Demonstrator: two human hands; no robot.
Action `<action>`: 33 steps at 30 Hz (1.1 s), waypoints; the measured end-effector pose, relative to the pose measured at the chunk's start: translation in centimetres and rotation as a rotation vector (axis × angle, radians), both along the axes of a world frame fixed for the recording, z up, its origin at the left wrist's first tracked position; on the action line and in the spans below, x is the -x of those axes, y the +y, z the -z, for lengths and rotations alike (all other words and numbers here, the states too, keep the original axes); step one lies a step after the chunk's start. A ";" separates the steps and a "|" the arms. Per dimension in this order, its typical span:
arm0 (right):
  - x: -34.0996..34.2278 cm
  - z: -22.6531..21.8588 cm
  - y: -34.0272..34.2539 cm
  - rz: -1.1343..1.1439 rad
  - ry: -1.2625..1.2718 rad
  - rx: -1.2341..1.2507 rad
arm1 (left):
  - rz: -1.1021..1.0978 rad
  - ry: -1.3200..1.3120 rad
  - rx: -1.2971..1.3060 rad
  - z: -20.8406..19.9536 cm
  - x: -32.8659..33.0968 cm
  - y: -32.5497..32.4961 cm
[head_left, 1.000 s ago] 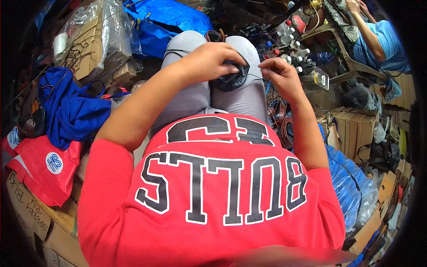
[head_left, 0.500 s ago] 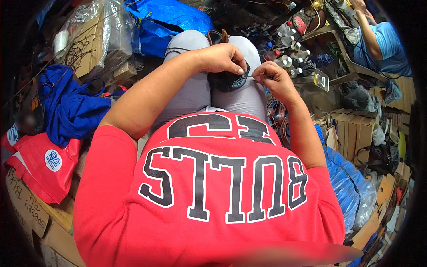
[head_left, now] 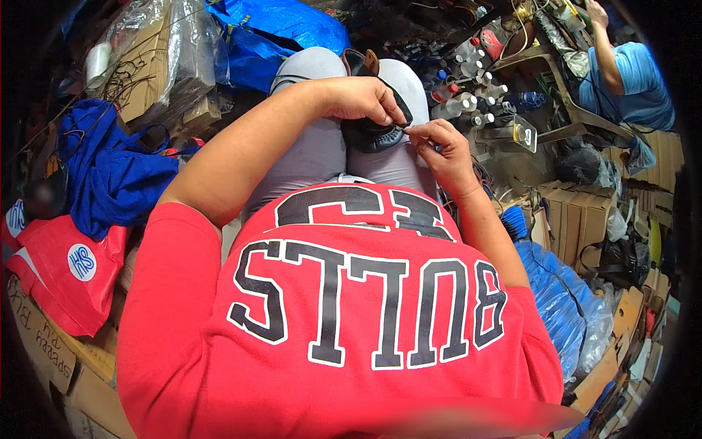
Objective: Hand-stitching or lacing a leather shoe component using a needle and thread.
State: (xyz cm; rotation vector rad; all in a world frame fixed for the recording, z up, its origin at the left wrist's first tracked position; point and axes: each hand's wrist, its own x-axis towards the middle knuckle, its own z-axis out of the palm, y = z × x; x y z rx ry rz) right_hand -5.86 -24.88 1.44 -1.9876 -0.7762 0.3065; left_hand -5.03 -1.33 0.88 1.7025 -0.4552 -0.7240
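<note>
A black leather shoe with a row of stitches along its toe rests on my grey-trousered lap. The fingers and thumb of my left hand are closed on its upper edge, covering part of it. Close beside them, my right hand pinches something thin and dark at the stitched edge. Whether that is a needle or thread is too small to tell. Brown leather shows at the shoe's far end, between my knees.
Several plastic bottles stand beyond my right knee, near a chair frame. A person in a blue shirt is at the far right. Blue cloth and a red bag lie left; cardboard boxes stand right.
My right hand has moved slightly left, closer to the shoe and my left fingertips. The thin dark line between hand and shoe looks shorter. The other person's raised arm has shifted.
</note>
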 end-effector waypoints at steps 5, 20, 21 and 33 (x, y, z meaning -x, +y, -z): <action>0.2 -2.5 0.6 -0.038 -0.095 0.219 | 0.033 0.047 0.004 -0.2 0.2 0.0; -2.9 -2.9 3.2 -0.254 0.167 0.410 | -0.113 -0.251 -0.160 -0.2 0.5 0.1; -2.8 -2.8 3.1 -0.217 0.198 0.389 | -0.140 -0.263 -0.153 -0.1 0.4 0.1; -4.7 -1.5 -0.5 0.061 0.802 -0.107 | -0.569 -0.671 -0.416 -1.5 7.0 0.3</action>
